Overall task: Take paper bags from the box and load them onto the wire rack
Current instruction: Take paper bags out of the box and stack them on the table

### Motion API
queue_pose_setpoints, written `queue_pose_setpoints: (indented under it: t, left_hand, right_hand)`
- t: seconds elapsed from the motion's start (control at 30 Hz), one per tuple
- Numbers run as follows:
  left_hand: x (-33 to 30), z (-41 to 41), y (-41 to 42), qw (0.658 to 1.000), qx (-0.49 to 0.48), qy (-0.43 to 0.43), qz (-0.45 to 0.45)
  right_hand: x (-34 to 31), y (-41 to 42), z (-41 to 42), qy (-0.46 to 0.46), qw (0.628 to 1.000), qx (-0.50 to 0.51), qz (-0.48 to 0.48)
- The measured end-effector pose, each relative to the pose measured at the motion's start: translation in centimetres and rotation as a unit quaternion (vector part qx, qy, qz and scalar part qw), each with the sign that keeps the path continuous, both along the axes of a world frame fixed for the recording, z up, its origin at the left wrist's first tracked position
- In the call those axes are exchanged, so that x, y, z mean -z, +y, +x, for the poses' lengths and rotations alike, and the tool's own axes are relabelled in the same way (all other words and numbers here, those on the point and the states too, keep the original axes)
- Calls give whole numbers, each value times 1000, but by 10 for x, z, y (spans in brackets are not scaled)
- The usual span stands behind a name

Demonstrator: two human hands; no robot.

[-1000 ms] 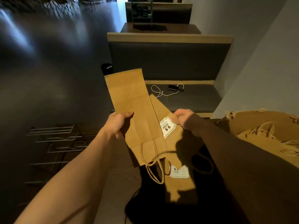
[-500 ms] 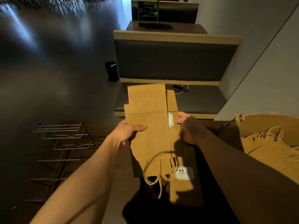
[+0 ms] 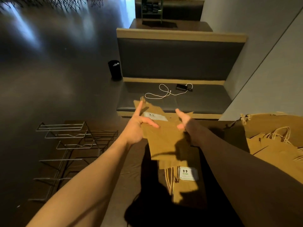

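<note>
A small stack of brown paper bags (image 3: pixel 162 138) lies tilted flat between my hands above the table, a white label showing on top. My left hand (image 3: pixel 137 128) presses its left edge with straight fingers, thumb resting on the top bag. My right hand (image 3: pixel 183 122) presses the right edge, fingers spread and straight. Beneath the stack, another bag with a 9.9 label (image 3: pixel 186 173) and cord handles lies on the table. The cardboard box (image 3: pixel 270 123) at the right holds more bags (image 3: pixel 278 145). The wire rack (image 3: pixel 68 138) stands at the left with bare tiers.
A dark padded bench (image 3: pixel 205 99) beyond the table carries a phone with a white cable (image 3: pixel 165 92). A black bin (image 3: pixel 114 69) stands on the floor by the bench. A grey wall runs along the right.
The bags have tipped from upright to nearly flat and moved slightly away from me. Both hands went from gripping them to pressing their edges with straight fingers.
</note>
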State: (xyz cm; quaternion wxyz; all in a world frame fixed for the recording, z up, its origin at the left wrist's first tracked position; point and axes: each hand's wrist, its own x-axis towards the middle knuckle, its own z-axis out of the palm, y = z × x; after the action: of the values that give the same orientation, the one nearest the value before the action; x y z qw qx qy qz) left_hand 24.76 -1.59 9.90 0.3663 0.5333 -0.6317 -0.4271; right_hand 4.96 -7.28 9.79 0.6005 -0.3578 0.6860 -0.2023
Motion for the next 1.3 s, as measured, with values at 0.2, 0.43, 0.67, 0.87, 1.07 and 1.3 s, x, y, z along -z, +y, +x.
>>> queue_pose_setpoints:
  t: [0.2, 0.43, 0.67, 0.87, 1.07, 1.3]
  left_hand:
    - [7, -6, 8, 995, -78, -24, -64]
    - [12, -5, 8, 958, -163, 197, 129]
    - [15, -3, 5, 937, -170, 231, 199]
    - [31, 7, 1, 931, -286, 169, 154]
    - [34, 26, 4, 943, -287, 86, 148]
    - [17, 8, -4, 914, -315, 226, 117]
  right_hand:
    - [4, 5, -6, 58, 991, -63, -104]
    - [10, 15, -11, -49, 990, 10, -133]
    - [18, 17, -7, -46, 988, 29, -142]
    - [15, 5, -15, -31, 984, 107, -138]
    - [3, 2, -31, -113, 964, 192, -148]
    - [4, 22, -20, 124, 930, -214, -272]
